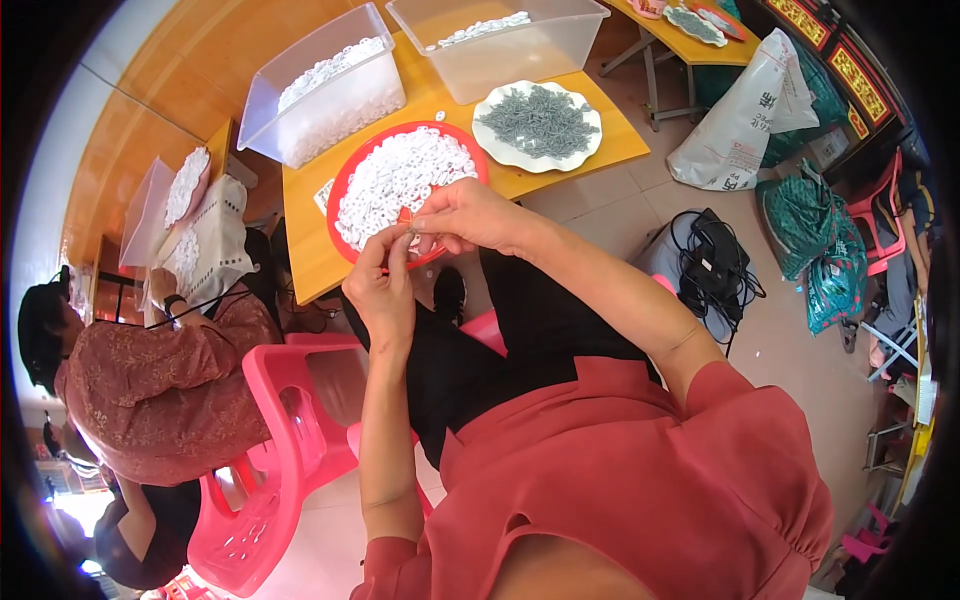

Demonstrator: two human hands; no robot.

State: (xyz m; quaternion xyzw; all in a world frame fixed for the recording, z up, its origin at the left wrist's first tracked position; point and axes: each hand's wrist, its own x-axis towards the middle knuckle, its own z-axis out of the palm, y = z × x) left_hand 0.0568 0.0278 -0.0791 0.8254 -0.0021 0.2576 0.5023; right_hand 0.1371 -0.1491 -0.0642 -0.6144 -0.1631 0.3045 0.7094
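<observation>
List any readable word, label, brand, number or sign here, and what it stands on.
White sack: dark printing, partly creased; wording not copied here.
Red-and-gold panels, upper right: markings too blurred to read.
White covering, left: dark marks, too small to read.

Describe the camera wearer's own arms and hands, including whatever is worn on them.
The left hand and right hand are ungloved, and both wrists look bare. The forearms are uncovered too. Short, loose sleeves in plain dusty red cover the upper arms: left sleeve, right sleeve. Fingers appear too small to rule out a ring.
</observation>
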